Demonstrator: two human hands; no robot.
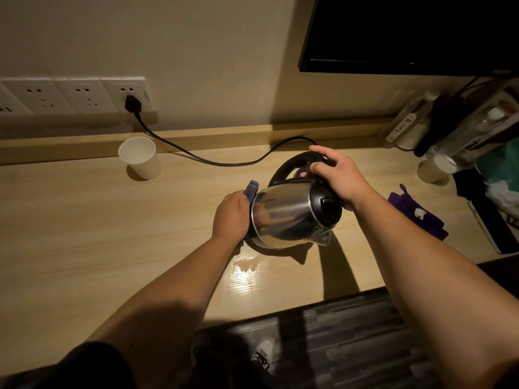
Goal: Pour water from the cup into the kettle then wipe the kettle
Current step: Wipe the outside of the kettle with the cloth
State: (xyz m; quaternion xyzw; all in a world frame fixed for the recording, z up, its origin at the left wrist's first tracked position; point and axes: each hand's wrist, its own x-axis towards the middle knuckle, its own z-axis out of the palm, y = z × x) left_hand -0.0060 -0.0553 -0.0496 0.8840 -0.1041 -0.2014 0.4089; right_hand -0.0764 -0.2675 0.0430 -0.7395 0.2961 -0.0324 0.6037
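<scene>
A steel kettle (283, 217) with a black lid and handle sits tilted at the middle of the wooden counter (112, 234), spout pointing toward me. My right hand (339, 175) grips the top of the kettle at its black handle. My left hand (230, 217) presses a blue-purple cloth (250, 189) against the kettle's left side; most of the cloth is hidden under the hand. A white paper cup (139, 157) stands upright at the back left, apart from both hands.
A black cord (202, 158) runs from a wall socket (132, 103) across the counter behind the kettle. A small water puddle (245, 265) lies in front of it. A purple cloth (415, 214), a second cup (435, 169) and clutter fill the right. A dark screen (407, 32) hangs above.
</scene>
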